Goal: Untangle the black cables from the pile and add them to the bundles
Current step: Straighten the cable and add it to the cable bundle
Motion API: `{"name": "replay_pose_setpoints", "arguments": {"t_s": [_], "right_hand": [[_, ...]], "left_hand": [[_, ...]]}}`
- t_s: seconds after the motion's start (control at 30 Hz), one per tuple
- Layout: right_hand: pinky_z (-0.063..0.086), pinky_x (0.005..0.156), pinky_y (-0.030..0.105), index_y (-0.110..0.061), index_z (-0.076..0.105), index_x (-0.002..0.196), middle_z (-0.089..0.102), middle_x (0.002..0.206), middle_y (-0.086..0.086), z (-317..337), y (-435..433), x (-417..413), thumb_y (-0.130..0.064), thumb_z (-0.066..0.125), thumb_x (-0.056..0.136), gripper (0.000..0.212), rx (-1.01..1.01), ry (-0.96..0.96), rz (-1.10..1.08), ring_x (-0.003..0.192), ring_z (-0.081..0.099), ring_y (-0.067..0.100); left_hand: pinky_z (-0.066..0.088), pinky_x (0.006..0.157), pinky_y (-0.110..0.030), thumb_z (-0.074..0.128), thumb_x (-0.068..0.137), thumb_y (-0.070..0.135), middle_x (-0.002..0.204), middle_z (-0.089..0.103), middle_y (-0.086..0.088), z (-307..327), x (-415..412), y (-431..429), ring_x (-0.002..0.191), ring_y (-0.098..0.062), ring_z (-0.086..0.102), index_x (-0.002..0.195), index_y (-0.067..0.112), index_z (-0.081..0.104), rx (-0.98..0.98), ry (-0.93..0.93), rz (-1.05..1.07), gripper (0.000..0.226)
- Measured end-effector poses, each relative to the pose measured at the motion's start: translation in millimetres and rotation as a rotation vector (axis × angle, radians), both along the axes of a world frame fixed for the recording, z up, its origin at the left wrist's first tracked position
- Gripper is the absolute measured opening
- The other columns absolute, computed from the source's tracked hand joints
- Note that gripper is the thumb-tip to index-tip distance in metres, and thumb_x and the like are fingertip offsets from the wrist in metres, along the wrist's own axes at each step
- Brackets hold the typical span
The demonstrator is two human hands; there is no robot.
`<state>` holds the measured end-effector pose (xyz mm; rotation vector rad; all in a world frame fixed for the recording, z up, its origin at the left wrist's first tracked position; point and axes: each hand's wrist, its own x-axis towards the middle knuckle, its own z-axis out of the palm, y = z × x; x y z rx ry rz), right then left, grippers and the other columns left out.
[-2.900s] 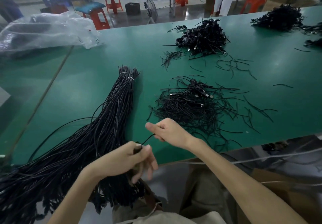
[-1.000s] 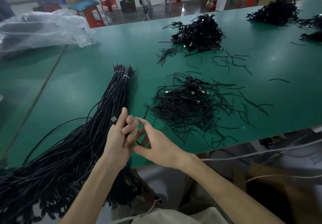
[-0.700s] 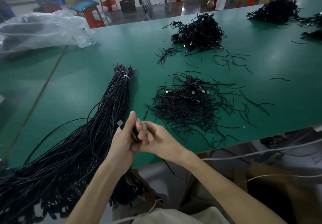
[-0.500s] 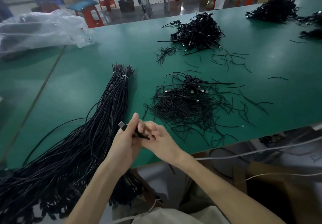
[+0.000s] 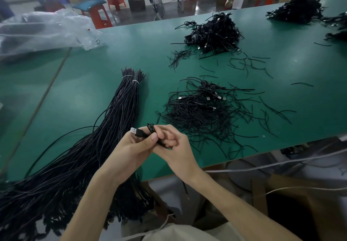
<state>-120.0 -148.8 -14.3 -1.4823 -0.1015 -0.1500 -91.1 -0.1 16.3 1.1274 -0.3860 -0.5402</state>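
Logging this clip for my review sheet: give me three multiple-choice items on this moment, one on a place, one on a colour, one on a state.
1. Where do the tied bundles lie relative to the nearest loose pile?
A) to its left
B) to its right
C) on top of it
2. What colour is the table?
A) white
B) green
C) brown
3. How is the plugged cable?
A) lying on the table
B) tied into the bundles
C) held in both hands
Answers: 1 A, the bundles stretch left of the pile; 2 B, its bare surface is green; 3 C, the left hand and right hand both grip it.
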Motion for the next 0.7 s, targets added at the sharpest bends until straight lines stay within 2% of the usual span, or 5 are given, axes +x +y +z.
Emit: {"name": "replay_pose_setpoints", "arguments": {"t_s": [0.17,0.27,0.4,0.57,0.7], "right_hand": [[0.051,0.091,0.025,-0.011,0.066,0.123,0.061,0.110,-0.001,2,-12,11,-0.013,0.080,0.087,0.038,-0.316,-0.115,-0.031,0.104,0.062,0.011],[0.049,0.095,0.025,-0.010,0.058,0.127,0.064,0.118,-0.001,0,-18,13,-0.016,0.078,0.090,0.042,-0.491,-0.117,0.025,0.108,0.059,0.010],[0.050,0.092,0.035,-0.013,0.051,0.129,0.062,0.121,0.001,-1,-22,15,-0.028,0.069,0.097,0.039,-0.702,-0.077,0.138,0.107,0.059,0.016],[0.048,0.084,0.031,-0.017,0.049,0.119,0.058,0.109,-0.003,-3,-21,12,-0.034,0.069,0.096,0.035,-0.707,-0.019,0.269,0.095,0.055,0.014],[0.044,0.089,0.027,-0.015,0.048,0.130,0.056,0.119,-0.003,-3,-19,10,-0.041,0.069,0.095,0.048,-0.683,0.010,0.289,0.103,0.052,0.011]], "left_hand": [[0.053,0.099,-0.033,0.059,0.101,0.009,0.115,0.071,-0.025,-6,0,0,0.115,-0.034,0.067,0.103,0.000,0.070,0.133,-0.104,0.144,0.014],[0.051,0.099,-0.031,0.064,0.098,0.013,0.111,0.073,-0.015,-11,-3,3,0.113,-0.028,0.067,0.102,0.009,0.076,0.332,-0.193,0.211,0.013],[0.047,0.076,-0.018,0.073,0.088,0.024,0.089,0.068,-0.003,-14,-4,6,0.085,-0.013,0.061,0.084,0.023,0.080,0.505,-0.233,0.319,0.008],[0.050,0.069,-0.024,0.082,0.081,0.019,0.078,0.072,-0.016,-19,-3,17,0.073,-0.017,0.064,0.086,0.007,0.078,0.532,-0.180,0.309,0.013],[0.053,0.073,-0.018,0.086,0.076,0.016,0.083,0.075,-0.010,-20,-5,21,0.080,-0.017,0.070,0.088,0.009,0.078,0.489,-0.110,0.340,0.016]]}}
